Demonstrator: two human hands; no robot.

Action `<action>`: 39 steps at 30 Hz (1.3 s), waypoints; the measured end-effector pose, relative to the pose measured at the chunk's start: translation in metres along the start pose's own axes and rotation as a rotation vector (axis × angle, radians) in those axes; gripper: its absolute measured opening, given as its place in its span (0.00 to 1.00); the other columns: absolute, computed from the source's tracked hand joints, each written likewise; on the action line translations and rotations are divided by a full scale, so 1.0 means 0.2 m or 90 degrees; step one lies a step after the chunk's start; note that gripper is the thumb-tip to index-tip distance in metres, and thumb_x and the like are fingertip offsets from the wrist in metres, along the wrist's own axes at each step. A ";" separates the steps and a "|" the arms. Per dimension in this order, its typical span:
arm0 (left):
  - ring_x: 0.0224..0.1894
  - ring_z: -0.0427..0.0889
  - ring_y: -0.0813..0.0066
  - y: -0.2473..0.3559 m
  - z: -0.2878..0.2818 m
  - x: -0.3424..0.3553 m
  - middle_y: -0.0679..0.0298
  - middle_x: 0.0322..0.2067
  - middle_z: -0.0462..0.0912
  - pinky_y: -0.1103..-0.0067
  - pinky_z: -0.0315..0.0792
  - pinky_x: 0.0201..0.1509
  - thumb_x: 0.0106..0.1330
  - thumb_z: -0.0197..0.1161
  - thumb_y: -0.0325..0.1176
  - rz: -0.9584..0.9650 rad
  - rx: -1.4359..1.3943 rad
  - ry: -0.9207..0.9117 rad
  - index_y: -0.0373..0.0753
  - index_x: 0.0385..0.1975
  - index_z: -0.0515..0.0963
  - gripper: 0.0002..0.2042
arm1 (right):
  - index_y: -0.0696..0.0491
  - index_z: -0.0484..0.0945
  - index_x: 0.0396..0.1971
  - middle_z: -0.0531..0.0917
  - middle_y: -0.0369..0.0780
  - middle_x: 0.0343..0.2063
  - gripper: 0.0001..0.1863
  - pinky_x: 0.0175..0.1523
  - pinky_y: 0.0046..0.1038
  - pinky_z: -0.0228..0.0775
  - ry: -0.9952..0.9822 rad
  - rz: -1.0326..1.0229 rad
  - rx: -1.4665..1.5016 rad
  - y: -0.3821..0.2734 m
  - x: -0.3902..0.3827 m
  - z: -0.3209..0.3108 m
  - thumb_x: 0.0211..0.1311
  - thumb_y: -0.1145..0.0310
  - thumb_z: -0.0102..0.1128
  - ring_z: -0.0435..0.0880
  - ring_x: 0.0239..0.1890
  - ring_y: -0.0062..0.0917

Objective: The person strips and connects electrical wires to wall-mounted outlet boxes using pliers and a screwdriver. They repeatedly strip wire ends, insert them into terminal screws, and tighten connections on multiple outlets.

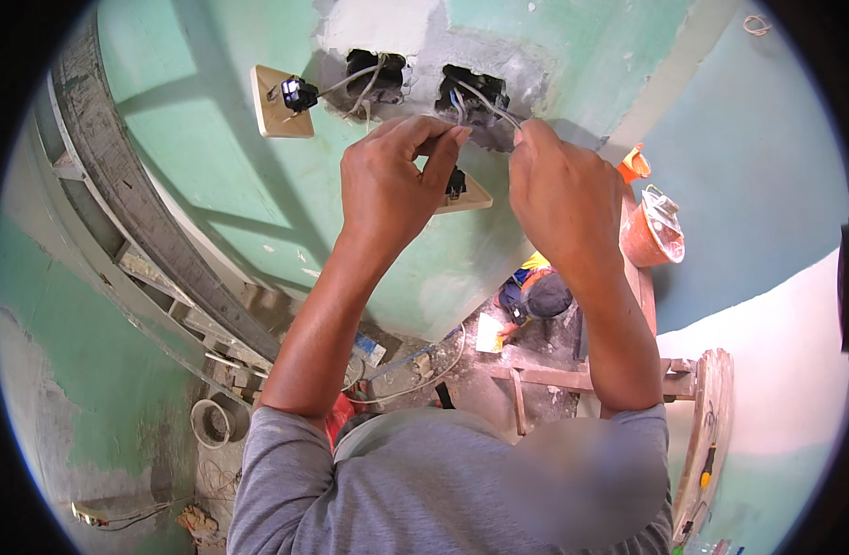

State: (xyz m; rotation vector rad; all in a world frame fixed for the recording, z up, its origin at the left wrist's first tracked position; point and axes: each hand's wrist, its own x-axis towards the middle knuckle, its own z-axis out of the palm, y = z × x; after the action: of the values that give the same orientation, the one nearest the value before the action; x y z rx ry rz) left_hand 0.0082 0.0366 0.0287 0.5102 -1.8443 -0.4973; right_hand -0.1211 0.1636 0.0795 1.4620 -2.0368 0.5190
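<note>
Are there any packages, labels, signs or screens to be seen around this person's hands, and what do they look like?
No signs or screens show.
Possible package: a small flat blue and white thing on the floor below the left forearm; too small to tell its kind.
Yellowish sheet on the floor beside another person's dark cap; whether it carries print cannot be told.

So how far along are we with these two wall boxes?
Done: both boxes are open, and the left switch plate hangs loose on its wires beside the left box. In hand: the left hand holds the second plate, while the right hand pinches wires coming from the right box. Left: neither plate is seated in the wall, and the plaster around both boxes is bare.
</note>
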 end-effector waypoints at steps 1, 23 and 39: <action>0.31 0.91 0.77 0.00 0.00 0.00 0.61 0.31 0.90 0.80 0.80 0.33 0.70 0.74 0.34 -0.011 -0.006 -0.007 0.36 0.41 0.90 0.08 | 0.52 0.81 0.35 0.86 0.48 0.21 0.08 0.35 0.50 0.80 -0.007 0.000 -0.001 0.00 0.01 0.00 0.71 0.64 0.57 0.89 0.27 0.49; 0.27 0.87 0.60 -0.07 0.01 0.01 0.53 0.31 0.88 0.68 0.79 0.33 0.68 0.73 0.39 -0.022 -0.093 -0.018 0.36 0.39 0.89 0.11 | 0.54 0.81 0.39 0.85 0.50 0.26 0.11 0.37 0.50 0.73 0.013 -0.042 0.131 -0.03 0.10 0.07 0.76 0.64 0.54 0.84 0.31 0.54; 0.31 0.83 0.47 -0.12 0.08 0.02 0.52 0.25 0.83 0.57 0.74 0.35 0.70 0.67 0.40 -0.016 -0.187 -0.029 0.36 0.29 0.83 0.13 | 0.55 0.87 0.43 0.86 0.47 0.26 0.11 0.39 0.34 0.76 0.014 0.012 0.069 -0.13 0.14 0.04 0.76 0.65 0.57 0.86 0.28 0.37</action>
State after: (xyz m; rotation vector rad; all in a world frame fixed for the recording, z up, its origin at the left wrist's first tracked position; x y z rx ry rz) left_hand -0.0064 0.0152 0.0135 0.3263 -1.7702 -0.7878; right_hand -0.1054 0.1292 0.0907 1.4944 -2.0354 0.6585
